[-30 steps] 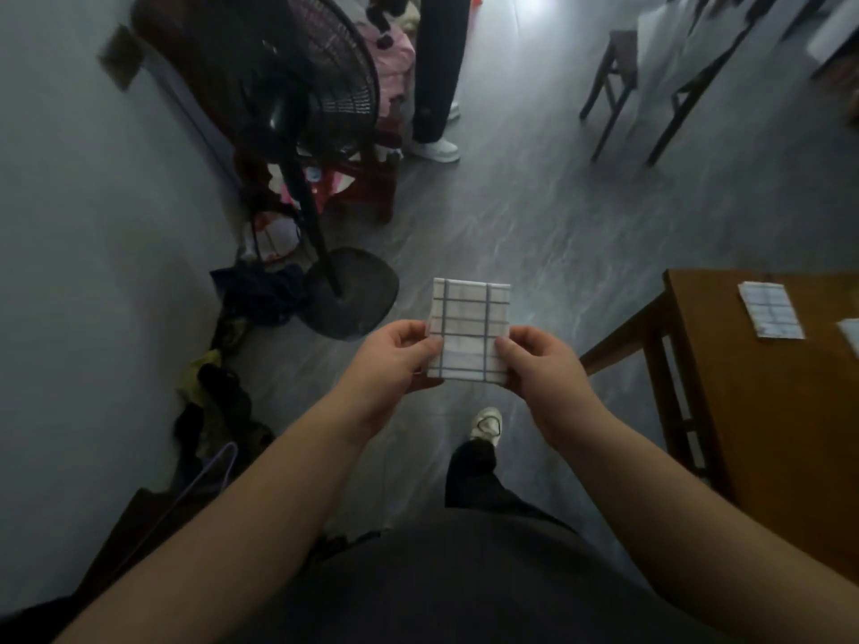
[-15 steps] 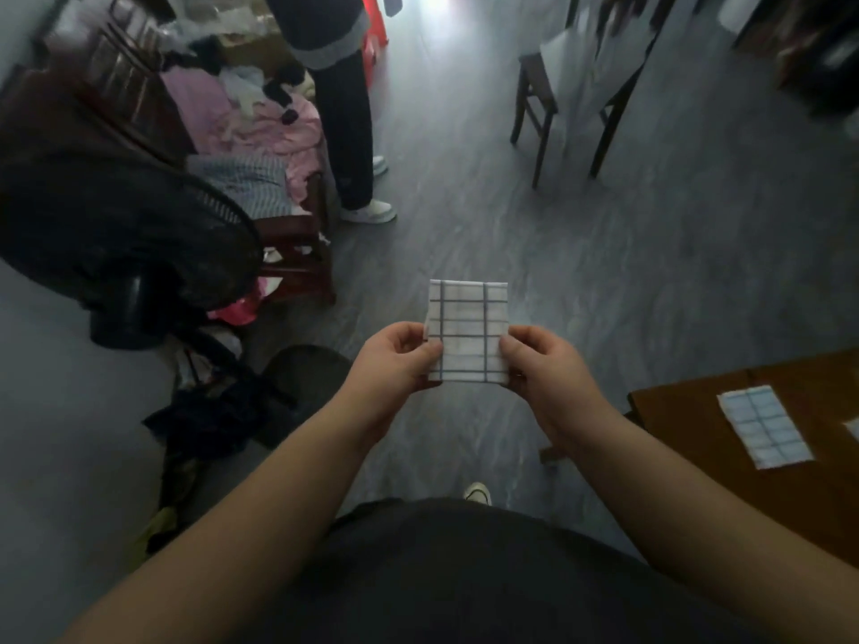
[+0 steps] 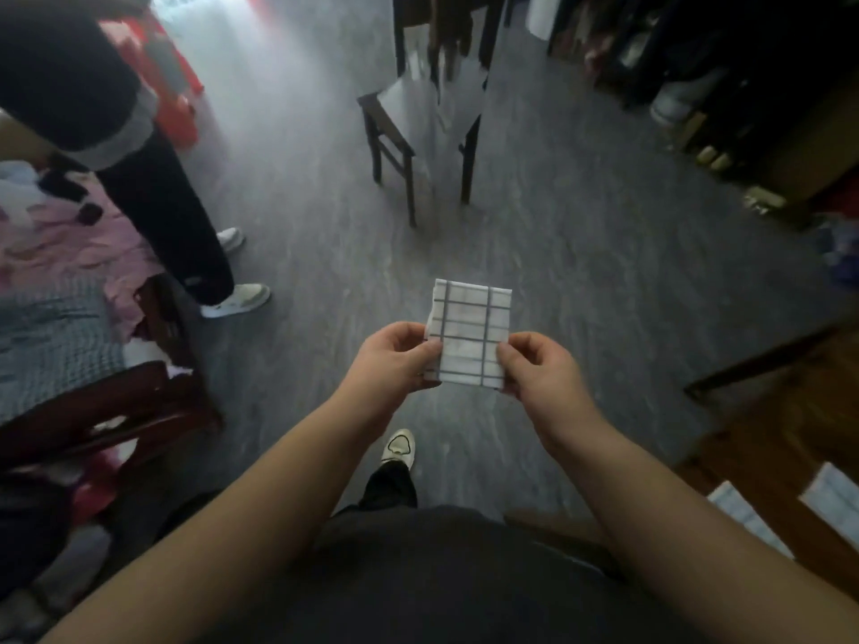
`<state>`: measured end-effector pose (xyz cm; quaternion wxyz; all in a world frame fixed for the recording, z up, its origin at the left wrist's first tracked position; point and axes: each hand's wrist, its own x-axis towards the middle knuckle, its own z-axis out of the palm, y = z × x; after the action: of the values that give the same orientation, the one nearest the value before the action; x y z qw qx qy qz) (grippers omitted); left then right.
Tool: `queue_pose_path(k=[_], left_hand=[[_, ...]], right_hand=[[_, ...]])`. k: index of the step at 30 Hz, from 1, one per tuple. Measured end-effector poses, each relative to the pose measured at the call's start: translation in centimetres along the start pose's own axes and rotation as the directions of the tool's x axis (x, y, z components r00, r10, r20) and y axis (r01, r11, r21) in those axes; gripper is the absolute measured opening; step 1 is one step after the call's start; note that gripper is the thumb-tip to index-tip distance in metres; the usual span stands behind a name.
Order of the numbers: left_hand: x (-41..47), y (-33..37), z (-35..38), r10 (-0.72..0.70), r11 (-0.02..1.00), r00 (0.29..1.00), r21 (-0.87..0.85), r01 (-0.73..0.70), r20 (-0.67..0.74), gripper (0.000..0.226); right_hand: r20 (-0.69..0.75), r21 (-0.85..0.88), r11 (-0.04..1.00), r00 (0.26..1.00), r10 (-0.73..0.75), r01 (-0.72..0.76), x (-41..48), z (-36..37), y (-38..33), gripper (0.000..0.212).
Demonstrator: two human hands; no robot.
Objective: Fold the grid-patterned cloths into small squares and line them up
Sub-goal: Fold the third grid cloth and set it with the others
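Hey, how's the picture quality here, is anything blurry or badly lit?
Head view: the folded cloth between the left hand and right hand is fairly sharp; the chair and the standing person are motion-smeared; bright glare on the floor top left; right side dark; edges bowed by the wide lens.

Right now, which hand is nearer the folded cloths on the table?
Right. The right hand holds the grid cloth on the table side; the left hand grips its opposite edge, farther from the folded cloths.
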<state>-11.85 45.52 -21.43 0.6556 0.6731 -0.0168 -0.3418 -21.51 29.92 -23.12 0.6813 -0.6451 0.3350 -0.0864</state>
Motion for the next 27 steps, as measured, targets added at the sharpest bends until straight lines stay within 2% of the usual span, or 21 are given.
queue_pose_path(k=[4, 9, 17, 22, 25, 27], left_hand=[[8.6, 4.7, 0.4, -0.054, 0.997, 0.988, 0.066, 0.045, 0.147, 0.010], [17.4, 9.5, 5.5, -0.067, 0.977, 0.944, 0.213, -0.003, 0.323, 0.016], [25.3, 11.1, 18.6, -0.184, 0.931, 0.825, 0.363, -0.027, 0.534, 0.017], [29.6, 11.3, 29.4, -0.217, 0.896, 0.760, 0.434, -0.094, 0.612, 0.018], [31.2, 11.5, 37.1, -0.260, 0.872, 0.722, 0.477, -0.109, 0.641, 0.018], [31.7, 11.4, 42.3, -0.293, 0.852, 0.669, 0.504, -0.141, 0.683, 0.018]], right_hand=[[-0.159, 0.049, 0.999, 0.987, 0.025, -0.018, 6.3, 0.3, -3.0, 0.009], [-0.363, 0.145, 0.989, 0.928, 0.088, -0.037, 11.2, -2.7, -5.6, 0.008], [-0.595, 0.309, 0.951, 0.780, 0.192, 0.002, 15.3, -12.2, -5.7, 0.009], [-0.643, 0.423, 0.904, 0.726, 0.246, 0.069, 18.5, -20.4, -4.5, 0.013], [-0.654, 0.444, 0.893, 0.708, 0.267, 0.073, 19.5, -26.5, -4.7, 0.016], [-0.685, 0.424, 0.903, 0.675, 0.274, 0.064, 19.3, -30.5, -5.0, 0.017]])
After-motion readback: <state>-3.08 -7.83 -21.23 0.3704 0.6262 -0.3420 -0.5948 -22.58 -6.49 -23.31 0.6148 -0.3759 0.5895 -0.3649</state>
